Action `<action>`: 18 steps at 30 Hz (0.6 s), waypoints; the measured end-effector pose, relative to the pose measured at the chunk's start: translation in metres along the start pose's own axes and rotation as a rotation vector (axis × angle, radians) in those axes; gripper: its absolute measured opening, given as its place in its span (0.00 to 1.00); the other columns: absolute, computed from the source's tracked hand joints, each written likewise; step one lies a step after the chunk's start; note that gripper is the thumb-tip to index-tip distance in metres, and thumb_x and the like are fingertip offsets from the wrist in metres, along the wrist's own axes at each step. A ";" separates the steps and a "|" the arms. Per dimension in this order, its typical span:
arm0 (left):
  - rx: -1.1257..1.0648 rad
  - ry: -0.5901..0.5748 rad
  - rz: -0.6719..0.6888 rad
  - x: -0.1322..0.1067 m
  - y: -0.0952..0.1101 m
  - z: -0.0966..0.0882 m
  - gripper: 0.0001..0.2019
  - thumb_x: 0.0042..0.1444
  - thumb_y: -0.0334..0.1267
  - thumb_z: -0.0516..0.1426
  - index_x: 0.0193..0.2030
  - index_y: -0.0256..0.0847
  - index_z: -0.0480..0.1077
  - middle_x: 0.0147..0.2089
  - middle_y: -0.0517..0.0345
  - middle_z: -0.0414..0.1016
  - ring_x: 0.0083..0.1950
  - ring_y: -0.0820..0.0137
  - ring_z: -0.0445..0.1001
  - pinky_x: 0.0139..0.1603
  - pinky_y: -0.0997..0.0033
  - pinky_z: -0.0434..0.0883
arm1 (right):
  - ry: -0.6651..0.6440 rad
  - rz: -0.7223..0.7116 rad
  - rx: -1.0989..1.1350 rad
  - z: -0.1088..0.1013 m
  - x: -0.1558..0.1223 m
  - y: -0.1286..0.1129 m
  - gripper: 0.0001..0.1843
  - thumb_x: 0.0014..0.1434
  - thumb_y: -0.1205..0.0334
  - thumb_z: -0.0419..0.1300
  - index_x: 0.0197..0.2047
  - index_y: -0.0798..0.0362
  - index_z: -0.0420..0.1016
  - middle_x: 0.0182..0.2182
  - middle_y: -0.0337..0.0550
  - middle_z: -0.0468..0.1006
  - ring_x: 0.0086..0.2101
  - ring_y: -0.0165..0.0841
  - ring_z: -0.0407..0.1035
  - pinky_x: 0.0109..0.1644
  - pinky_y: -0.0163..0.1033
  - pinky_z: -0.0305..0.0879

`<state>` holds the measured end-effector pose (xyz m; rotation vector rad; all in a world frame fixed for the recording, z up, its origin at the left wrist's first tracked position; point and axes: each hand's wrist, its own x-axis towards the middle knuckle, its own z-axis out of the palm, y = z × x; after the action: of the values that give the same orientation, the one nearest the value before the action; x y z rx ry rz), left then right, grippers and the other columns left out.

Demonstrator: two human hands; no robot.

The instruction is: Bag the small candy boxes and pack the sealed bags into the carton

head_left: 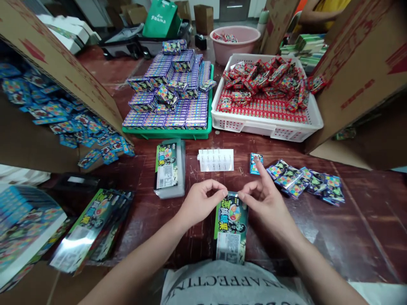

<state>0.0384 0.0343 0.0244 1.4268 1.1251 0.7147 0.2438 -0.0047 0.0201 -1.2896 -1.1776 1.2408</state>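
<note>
Pinching the top of the green packet, left hand and right hand either side

- Both hands meet at the top edge of a green packet lying upright on the dark red surface.
- The left hand pinches the packet's left top corner and the right hand its right top corner.
- The right index finger points up to a small blue box.
- A white sticker sheet lies just beyond the hands.
- A row of small boxes fans out to the right.
- A clear-wrapped pack lies to the left.
- Farther back stand a green tray of purple boxes and a white basket of red boxes.
</note>
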 end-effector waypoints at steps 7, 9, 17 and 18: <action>-0.029 -0.155 -0.013 0.002 0.002 -0.012 0.10 0.60 0.45 0.63 0.40 0.42 0.80 0.42 0.54 0.83 0.43 0.65 0.79 0.50 0.60 0.75 | -0.054 0.087 0.047 -0.012 0.002 -0.006 0.54 0.59 0.59 0.66 0.77 0.43 0.34 0.30 0.34 0.77 0.32 0.34 0.74 0.43 0.44 0.74; -0.060 -0.178 0.021 -0.003 -0.002 -0.012 0.10 0.59 0.44 0.64 0.44 0.42 0.79 0.46 0.54 0.83 0.48 0.64 0.79 0.53 0.59 0.74 | -0.075 0.065 0.006 -0.020 -0.006 -0.004 0.51 0.61 0.58 0.65 0.77 0.42 0.35 0.32 0.37 0.80 0.36 0.35 0.76 0.48 0.47 0.74; -0.011 -0.084 0.096 -0.007 -0.005 0.000 0.06 0.59 0.39 0.63 0.42 0.42 0.78 0.46 0.54 0.82 0.47 0.65 0.79 0.54 0.59 0.74 | -0.271 -0.181 -0.324 -0.037 -0.007 -0.024 0.10 0.63 0.55 0.64 0.48 0.42 0.77 0.58 0.45 0.72 0.61 0.43 0.64 0.66 0.57 0.62; -0.009 -0.081 0.102 -0.007 -0.004 0.001 0.06 0.59 0.39 0.63 0.42 0.42 0.78 0.45 0.54 0.82 0.47 0.65 0.79 0.53 0.60 0.74 | -0.329 -0.193 -0.368 -0.035 -0.004 -0.027 0.07 0.63 0.55 0.64 0.45 0.43 0.77 0.57 0.45 0.73 0.61 0.43 0.65 0.65 0.58 0.63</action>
<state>0.0360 0.0268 0.0210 1.5010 0.9913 0.7262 0.2778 -0.0073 0.0483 -1.2210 -1.7901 1.1550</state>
